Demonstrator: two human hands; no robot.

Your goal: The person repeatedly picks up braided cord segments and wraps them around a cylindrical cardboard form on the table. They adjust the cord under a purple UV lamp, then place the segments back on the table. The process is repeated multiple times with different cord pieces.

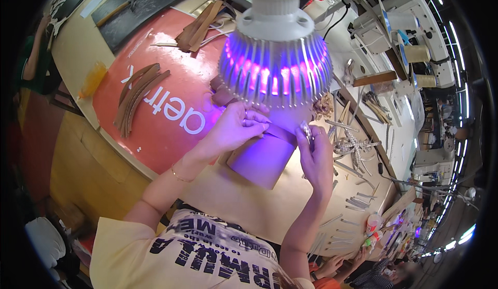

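Head view: the left hand point(236, 126) pinches a narrow brown strip point(281, 133) over a smooth purple-lit panel point(259, 162), the right hand point(318, 156) pinching a small silvery piece point(306, 129) alongside, apparently to use the ribbed metal lamp's point(275, 66) glow.

The left grip point(239, 127) hides part of the brown strip point(281, 135).

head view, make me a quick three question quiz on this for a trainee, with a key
1. Multiple choice: which colour glows from the lamp above the hands? (a) green (b) purple (c) orange
2. True or false: the hammer lies on the black board.
3. Short answer: what does the left hand pinch between thumb and fingers?

Key: 1. b, purple. 2. True. 3. One end of a dark strip.
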